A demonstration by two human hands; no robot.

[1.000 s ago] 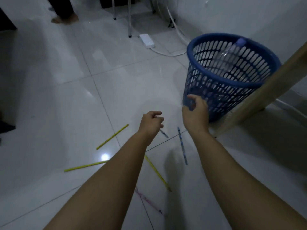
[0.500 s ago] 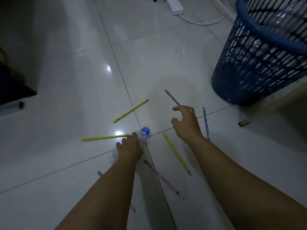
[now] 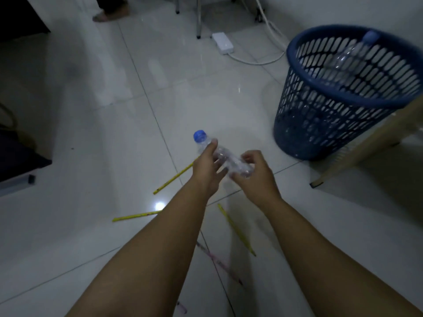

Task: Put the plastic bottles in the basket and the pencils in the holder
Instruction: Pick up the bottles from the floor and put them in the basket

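Note:
A clear plastic bottle (image 3: 225, 156) with a blue cap is held above the floor in mid-frame, cap pointing up-left. My left hand (image 3: 207, 170) grips its neck end, and my right hand (image 3: 254, 172) is closed around its base. The blue slotted basket (image 3: 297, 124) stands on the floor to the upper right with another clear bottle (image 3: 350, 54) leaning inside. Three yellow pencils (image 3: 174, 178) (image 3: 136, 216) (image 3: 235, 228) and a pink pencil (image 3: 217, 261) lie on the tiles below my arms. No pencil holder is in view.
A slanting wooden leg (image 3: 357, 152) stands just right of the basket. A white power strip (image 3: 222, 43) with its cable lies at the back near metal legs. A person's foot (image 3: 107, 14) shows at the top left. Dark furniture (image 3: 18, 156) sits at the left edge.
My left hand has lifted the bottle off the floor, and my right hand has come onto its base. The view has tilted back up toward the basket.

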